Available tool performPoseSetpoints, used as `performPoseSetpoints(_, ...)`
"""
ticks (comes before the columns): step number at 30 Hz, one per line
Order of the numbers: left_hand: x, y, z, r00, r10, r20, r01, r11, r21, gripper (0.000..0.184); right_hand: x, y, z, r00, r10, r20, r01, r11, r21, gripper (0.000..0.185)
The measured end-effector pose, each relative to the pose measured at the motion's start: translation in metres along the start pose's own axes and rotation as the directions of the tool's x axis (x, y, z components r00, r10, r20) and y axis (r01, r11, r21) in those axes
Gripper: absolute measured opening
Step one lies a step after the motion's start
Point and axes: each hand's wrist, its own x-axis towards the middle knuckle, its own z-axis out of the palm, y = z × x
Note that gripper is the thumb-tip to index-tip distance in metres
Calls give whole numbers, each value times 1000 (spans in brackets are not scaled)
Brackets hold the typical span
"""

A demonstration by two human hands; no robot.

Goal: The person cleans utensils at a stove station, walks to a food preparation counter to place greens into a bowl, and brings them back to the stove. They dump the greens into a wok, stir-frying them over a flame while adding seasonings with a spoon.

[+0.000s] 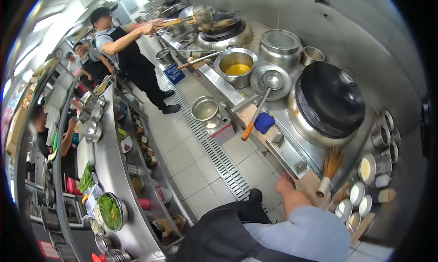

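Observation:
My right hand (285, 182) is low at the front edge of the steel stove (299, 164), below a wooden-handled bamboo brush (332, 164). Its fingers are small and partly lost against the dark stove front, so their hold cannot be made out. Beyond it, a ladle (272, 80) with a wooden handle rests over a perforated strainer (260, 85), beside a blue cloth (264, 123). A large black wok (335, 100) is tilted on the burner. My left hand does not show.
A pot of yellow liquid (238, 69) stands on the stove; seasoning containers (366, 168) line its right side. A co-worker (132, 52) holds a strainer farther along. A steel counter (114, 157) with bowls of greens (109, 212) is at left. A floor drain grate (210, 145) runs between.

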Motion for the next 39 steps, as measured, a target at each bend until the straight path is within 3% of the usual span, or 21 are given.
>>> performPoseSetpoints(3,-21,42,-54,984,-179,-11,178,983,-44,37,7,2,4,1000,15,27,-17,997,74,86)
performPoseSetpoints(5,-36,61,-79,970,-241,-1,241,968,-66,39,7,-6,-6,981,48,190,-7,977,-212,83)
performPoseSetpoints(8,-62,86,-117,951,-310,12,308,942,-131,44,203,18,185,988,-38,-146,-55,810,-584,83)
performPoseSetpoints(10,-87,84,-123,932,-361,19,356,909,-215,47,187,-47,82,884,-396,248,350,913,210,83)
performPoseSetpoints(12,-83,214,-166,759,-641,113,633,688,-354,42,32,-99,-95,847,-475,239,-88,319,944,80)
performPoseSetpoints(14,-124,174,-134,834,-493,247,548,692,-470,52,43,-136,-124,781,-624,-28,-267,-374,888,73)
performPoseSetpoints(15,-139,180,-119,669,-664,333,594,210,-776,51,43,-150,-139,774,-622,-119,-284,-509,812,71)
performPoseSetpoints(16,-161,150,-101,640,-518,568,671,18,-741,46,32,-159,-161,777,-598,-195,-309,-633,710,69)
performPoseSetpoints(17,-152,192,-103,336,-682,649,934,155,-321,42,29,-164,-178,783,-585,-213,-292,-647,704,69)
performPoseSetpoints(18,-151,221,-100,294,-583,758,943,49,-329,40,27,-169,-196,793,-557,-244,-264,-677,687,69)
performPoseSetpoints(20,-130,286,-97,318,-575,754,945,125,-303,44,4,-174,-231,913,-389,-124,-180,-656,733,67)
performPoseSetpoints(26,-67,253,19,217,-664,715,903,-141,-406,44,104,-74,-270,567,-732,-377,-148,-540,828,27)
performPoseSetpoints(27,-54,239,40,212,-687,695,915,-110,-388,42,84,-70,-284,778,-552,-301,-6,-485,874,22)
performPoseSetpoints(29,-35,232,71,231,-726,647,939,-7,-343,38,26,-67,-304,962,-126,-241,222,-149,964,16)
performPoseSetpoints(30,-20,236,78,261,-743,616,944,65,-322,36,14,-64,-304,960,51,-276,269,109,957,16)
performPoseSetpoints(31,-10,243,85,218,-808,547,919,-19,-393,32,5,-58,-301,956,60,-286,279,105,954,16)
performPoseSetpoints(33,7,253,85,270,-775,572,935,68,-349,31,-11,-52,-298,786,84,-613,460,583,670,16)
performPoseSetpoints(36,36,264,112,301,-732,611,928,78,-363,35,-33,-64,-307,747,100,-657,439,668,601,22)
performPoseSetpoints(37,39,261,128,297,-722,625,915,29,-402,36,0,-46,-301,499,-20,-866,616,712,339,24)
performPoseSetpoints(38,47,254,153,304,-698,648,898,-17,-439,39,-62,-95,-325,751,108,-651,411,696,589,27)
performPoseSetpoints(39,26,186,243,746,-459,482,665,549,-507,40,-25,-78,-321,744,173,-646,472,547,691,29)
